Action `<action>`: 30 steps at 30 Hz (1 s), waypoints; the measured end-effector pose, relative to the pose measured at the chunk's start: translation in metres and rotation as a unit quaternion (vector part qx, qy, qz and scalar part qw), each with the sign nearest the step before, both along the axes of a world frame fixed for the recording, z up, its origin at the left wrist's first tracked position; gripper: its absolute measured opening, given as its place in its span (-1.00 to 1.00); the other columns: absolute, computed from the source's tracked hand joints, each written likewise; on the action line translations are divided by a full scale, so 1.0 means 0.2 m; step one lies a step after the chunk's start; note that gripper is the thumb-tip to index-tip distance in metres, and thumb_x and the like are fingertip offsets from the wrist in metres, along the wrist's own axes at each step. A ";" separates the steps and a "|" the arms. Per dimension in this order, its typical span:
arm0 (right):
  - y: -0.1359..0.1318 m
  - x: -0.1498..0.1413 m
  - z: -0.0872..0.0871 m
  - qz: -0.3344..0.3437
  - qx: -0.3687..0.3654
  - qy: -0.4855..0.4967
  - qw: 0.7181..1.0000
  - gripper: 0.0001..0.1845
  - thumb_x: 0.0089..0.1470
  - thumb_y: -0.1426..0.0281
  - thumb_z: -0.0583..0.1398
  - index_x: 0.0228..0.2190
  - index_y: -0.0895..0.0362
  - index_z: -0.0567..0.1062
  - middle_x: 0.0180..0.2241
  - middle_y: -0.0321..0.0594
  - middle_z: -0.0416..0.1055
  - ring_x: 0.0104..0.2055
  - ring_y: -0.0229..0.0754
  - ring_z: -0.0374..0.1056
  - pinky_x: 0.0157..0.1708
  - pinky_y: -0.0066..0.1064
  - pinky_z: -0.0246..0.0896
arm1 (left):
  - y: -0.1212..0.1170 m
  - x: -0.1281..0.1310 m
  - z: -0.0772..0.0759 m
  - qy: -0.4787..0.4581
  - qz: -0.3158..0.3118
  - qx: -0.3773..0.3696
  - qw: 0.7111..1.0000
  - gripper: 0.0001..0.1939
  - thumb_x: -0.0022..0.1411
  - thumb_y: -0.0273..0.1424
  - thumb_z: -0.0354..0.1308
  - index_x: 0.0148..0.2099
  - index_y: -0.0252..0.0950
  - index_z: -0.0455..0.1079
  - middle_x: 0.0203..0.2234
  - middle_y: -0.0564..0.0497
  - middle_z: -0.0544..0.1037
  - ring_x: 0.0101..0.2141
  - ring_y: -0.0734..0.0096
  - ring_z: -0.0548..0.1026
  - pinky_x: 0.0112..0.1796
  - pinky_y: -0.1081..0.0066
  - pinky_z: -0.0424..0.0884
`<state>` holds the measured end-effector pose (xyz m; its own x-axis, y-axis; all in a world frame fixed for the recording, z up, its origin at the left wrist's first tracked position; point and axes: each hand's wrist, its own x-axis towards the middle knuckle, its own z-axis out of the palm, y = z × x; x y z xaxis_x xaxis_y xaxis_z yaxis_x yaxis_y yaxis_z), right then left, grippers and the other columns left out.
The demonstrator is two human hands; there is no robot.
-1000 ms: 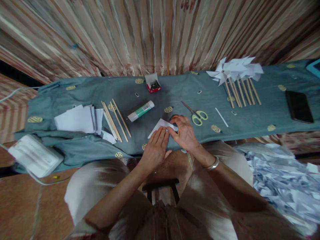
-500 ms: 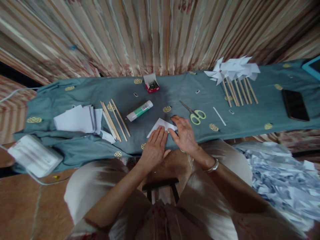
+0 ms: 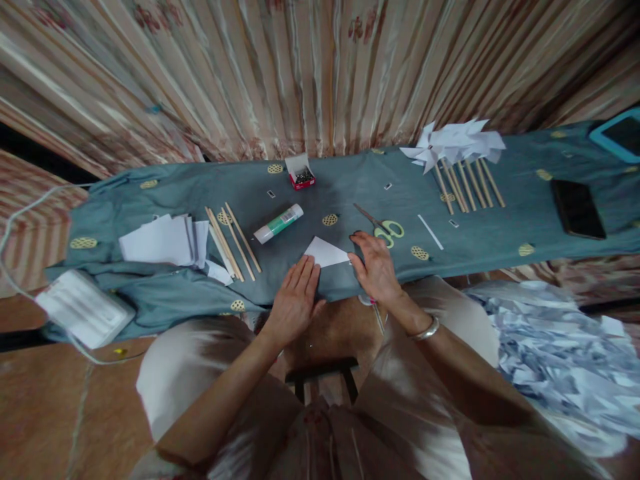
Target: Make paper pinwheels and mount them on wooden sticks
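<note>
A white paper folded to a triangle (image 3: 327,254) lies near the front edge of the cloth-covered table. My left hand (image 3: 296,293) rests flat, its stretched fingers on the paper's left corner. At the right corner is my right hand (image 3: 376,268), thumb touching the tip and fingers spread apart. Just beyond it lie scissors (image 3: 389,233) with light green handles. A glue stick (image 3: 279,223) with a green label lies past the paper to the left. Behind that stands an opened red-and-white box (image 3: 301,175) of small dark pieces.
Wooden sticks (image 3: 241,238) and stacked white paper (image 3: 157,241) lie at left, near a white corded device (image 3: 85,308). At right are paper pinwheels (image 3: 457,148) on sticks, a paper strip (image 3: 431,232) and a dark phone (image 3: 579,209). Paper pieces (image 3: 570,360) are heaped below right.
My left hand has slid left along the paper toward its left corner, uncovering the middle. My right hand has moved slightly right, out to the right tip. The view has shifted a little.
</note>
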<state>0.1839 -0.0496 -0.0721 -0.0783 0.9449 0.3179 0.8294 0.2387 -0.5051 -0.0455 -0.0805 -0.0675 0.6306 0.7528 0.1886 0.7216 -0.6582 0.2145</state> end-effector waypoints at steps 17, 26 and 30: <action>0.00 -0.01 0.00 -0.004 0.004 0.006 1.000 -0.56 0.28 0.28 -0.01 0.05 0.22 0.44 0.11 0.10 0.39 0.16 0.11 0.22 0.16 0.01 0.16 | -0.08 -0.21 0.01 0.003 0.060 0.018 0.998 -0.43 0.35 -0.33 0.03 0.33 -0.46 0.14 0.27 -0.38 0.28 0.30 -0.01 0.22 0.22 -0.04 0.25; 0.06 0.02 0.01 0.000 0.005 0.065 0.998 -0.57 0.20 0.46 -0.05 -0.06 0.12 0.53 0.02 -0.03 0.48 0.07 0.03 0.34 0.15 -0.01 0.21 | -0.09 -0.17 0.01 -0.021 0.086 0.028 0.996 -0.47 0.36 -0.33 0.03 0.30 -0.47 0.19 0.26 -0.38 0.31 0.29 -0.02 0.24 0.21 -0.05 0.26; 0.09 -0.05 0.03 0.033 -0.012 0.088 0.996 -0.63 0.24 0.32 0.01 -0.04 0.09 0.51 0.04 -0.05 0.48 0.10 0.01 0.35 0.15 -0.04 0.23 | -0.09 -0.16 0.01 -0.014 0.085 0.029 0.996 -0.48 0.36 -0.32 0.03 0.28 -0.47 0.21 0.26 -0.38 0.31 0.28 -0.04 0.26 0.20 -0.05 0.28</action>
